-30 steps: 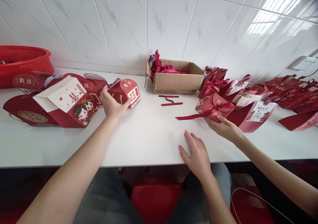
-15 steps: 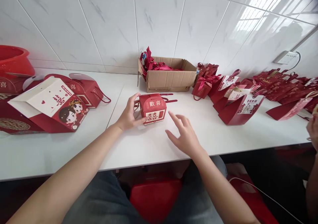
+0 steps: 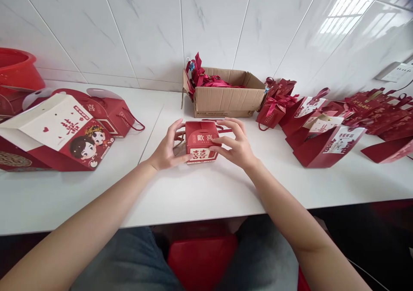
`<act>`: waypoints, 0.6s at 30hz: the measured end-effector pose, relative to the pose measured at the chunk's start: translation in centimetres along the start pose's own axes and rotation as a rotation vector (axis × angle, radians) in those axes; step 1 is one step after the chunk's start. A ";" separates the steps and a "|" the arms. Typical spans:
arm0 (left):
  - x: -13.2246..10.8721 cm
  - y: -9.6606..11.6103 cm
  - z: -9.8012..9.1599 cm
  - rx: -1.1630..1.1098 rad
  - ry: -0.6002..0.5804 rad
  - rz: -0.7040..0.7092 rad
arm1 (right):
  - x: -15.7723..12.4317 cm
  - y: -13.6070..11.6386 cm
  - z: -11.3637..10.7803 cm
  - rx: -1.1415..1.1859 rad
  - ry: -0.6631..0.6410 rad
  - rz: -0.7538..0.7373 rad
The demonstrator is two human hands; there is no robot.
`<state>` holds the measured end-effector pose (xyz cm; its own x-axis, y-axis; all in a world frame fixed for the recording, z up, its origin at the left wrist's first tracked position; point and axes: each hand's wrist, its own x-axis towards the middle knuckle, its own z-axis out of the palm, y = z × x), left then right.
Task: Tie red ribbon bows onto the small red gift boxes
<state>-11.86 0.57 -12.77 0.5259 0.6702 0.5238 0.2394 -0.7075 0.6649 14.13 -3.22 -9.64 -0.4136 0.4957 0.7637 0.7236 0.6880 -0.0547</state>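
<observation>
A small red gift box [image 3: 200,140] with gold-and-white Chinese characters stands upright on the white table in front of me. My left hand [image 3: 171,148] grips its left side, thumb on the front face and fingers round the back. On the right, my right hand [image 3: 235,144] holds the box too, with thumb and a finger on the front and top while other fingers reach behind. Behind the box a dark red ribbon or strap shows in part. Some cord is visible near my left fingers, partly hidden.
A cardboard carton [image 3: 229,99] of red ribbons stands against the tiled wall. Larger red gift boxes [image 3: 69,134] and a red basin [image 3: 19,69] are at the left. Several red gift bags [image 3: 329,147] and a ribboned small box [image 3: 271,112] stand at the right. A red stool [image 3: 202,256] is below.
My right hand has moved left and taken hold of the box's right side. My left hand keeps its grip. The view has shifted slightly.
</observation>
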 end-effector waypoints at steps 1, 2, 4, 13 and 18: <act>0.0 0.0 0.0 -0.011 -0.005 -0.011 | -0.1 -0.1 0.0 -0.007 -0.016 0.000; -0.1 0.1 0.0 -0.021 -0.011 -0.023 | -0.1 -0.1 0.0 -0.012 -0.046 -0.001; -0.1 0.1 0.0 -0.022 -0.012 -0.024 | -0.2 0.0 0.0 -0.012 -0.106 0.005; 0.0 0.3 -0.1 0.014 0.007 0.021 | -0.3 -0.2 -0.2 0.028 -0.055 -0.011; -0.2 0.7 0.0 -0.059 -0.023 -0.068 | -0.2 -0.5 -0.3 0.020 -0.102 0.055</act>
<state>-11.81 -0.01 -12.38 0.5290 0.7104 0.4641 0.2275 -0.6456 0.7290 13.99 -3.85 -9.55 -0.4282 0.5839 0.6898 0.7361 0.6681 -0.1086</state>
